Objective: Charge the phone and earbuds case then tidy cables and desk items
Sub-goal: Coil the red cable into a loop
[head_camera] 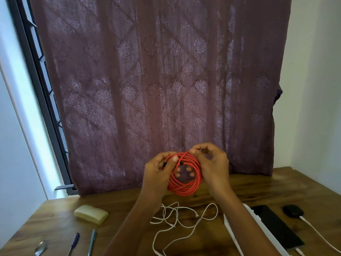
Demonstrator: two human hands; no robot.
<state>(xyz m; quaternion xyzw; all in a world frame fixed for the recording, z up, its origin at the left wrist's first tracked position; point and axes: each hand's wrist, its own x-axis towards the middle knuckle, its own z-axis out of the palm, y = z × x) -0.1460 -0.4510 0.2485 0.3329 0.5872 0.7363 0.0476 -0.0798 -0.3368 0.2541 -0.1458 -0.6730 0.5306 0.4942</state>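
Both hands point(186, 169) hold a coiled red cable point(184, 183)

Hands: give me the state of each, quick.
Left hand: closed on the red cable coil.
Right hand: closed on the same coil, fingertips pinching a strand at its top.

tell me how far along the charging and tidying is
Charging looks done: the phone and earbuds case each have a white cable plugged in. In hand: the left hand and right hand hold the red cable coiled. Left: the tangled white cable and pens.
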